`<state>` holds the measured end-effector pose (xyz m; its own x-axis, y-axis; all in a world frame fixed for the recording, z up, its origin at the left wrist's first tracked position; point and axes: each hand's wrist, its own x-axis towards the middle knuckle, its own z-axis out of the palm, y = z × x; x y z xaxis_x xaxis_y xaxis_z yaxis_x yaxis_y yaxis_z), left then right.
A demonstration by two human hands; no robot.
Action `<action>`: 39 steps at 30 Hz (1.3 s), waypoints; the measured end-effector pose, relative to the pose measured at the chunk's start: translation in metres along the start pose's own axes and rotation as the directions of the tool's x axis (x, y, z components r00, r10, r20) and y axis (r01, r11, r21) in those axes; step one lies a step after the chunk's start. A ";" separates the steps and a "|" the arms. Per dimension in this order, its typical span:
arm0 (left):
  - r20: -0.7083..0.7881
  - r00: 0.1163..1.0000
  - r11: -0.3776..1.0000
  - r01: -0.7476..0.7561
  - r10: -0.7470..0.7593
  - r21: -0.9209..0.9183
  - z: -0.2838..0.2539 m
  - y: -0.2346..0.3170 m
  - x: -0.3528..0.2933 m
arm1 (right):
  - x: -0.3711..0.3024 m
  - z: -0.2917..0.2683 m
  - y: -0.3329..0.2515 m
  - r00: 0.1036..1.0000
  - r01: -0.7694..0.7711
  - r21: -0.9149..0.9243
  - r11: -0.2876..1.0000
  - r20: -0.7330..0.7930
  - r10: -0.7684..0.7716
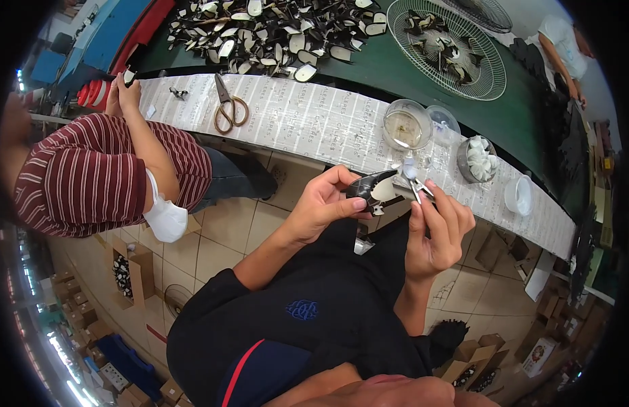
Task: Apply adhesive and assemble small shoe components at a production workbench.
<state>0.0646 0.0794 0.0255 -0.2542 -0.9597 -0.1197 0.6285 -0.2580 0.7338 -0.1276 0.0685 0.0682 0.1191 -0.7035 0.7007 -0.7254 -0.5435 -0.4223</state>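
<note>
My left hand [328, 203] grips a black shoe upper piece [360, 195] with a cream lining, thumb on top and fingers curled behind it. The fingers of my right hand [436, 234] are closed on a metal clip [421, 190], which has a small white wad [409, 167] at its end. Clip and wad are right against the piece's right side; whether the wad touches it I cannot tell. Just beyond stands a clear round tub [407, 117] with a little yellowish residue inside. A round container of white wads [479, 161] is to the right.
Scissors [230, 110] lie on the paper-covered table edge [308, 112]. Behind are a heap of shoe pieces [277, 41] and a wire fan-guard basket [487, 85]. A clear cup [519, 195] stands right. At left, a person in a striped shirt [97, 169] holds a small piece.
</note>
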 end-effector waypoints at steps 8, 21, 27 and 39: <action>0.042 0.994 0.982 0.104 -0.099 -0.158 -0.003 0.004 -0.003 | -0.004 -0.008 -0.003 0.977 -0.161 0.216 0.963 -0.100 0.186; 0.023 0.998 0.989 0.063 -0.060 -0.134 0.002 0.004 -0.005 | 0.004 -0.004 -0.016 0.996 -0.085 0.235 0.968 0.002 0.087; -0.006 0.998 0.995 0.068 -0.068 -0.070 -0.001 0.002 -0.005 | 0.005 0.001 -0.019 0.996 -0.015 0.223 0.975 0.091 -0.005; 0.019 0.998 0.996 0.054 -0.053 -0.064 0.002 0.006 -0.002 | 0.005 0.006 -0.011 1.000 0.011 -0.008 1.000 0.008 -0.011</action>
<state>0.0673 0.0801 0.0313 -0.3010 -0.9424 -0.1461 0.6596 -0.3164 0.6817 -0.1150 0.0679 0.0728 0.1325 -0.7008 0.7009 -0.7293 -0.5478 -0.4099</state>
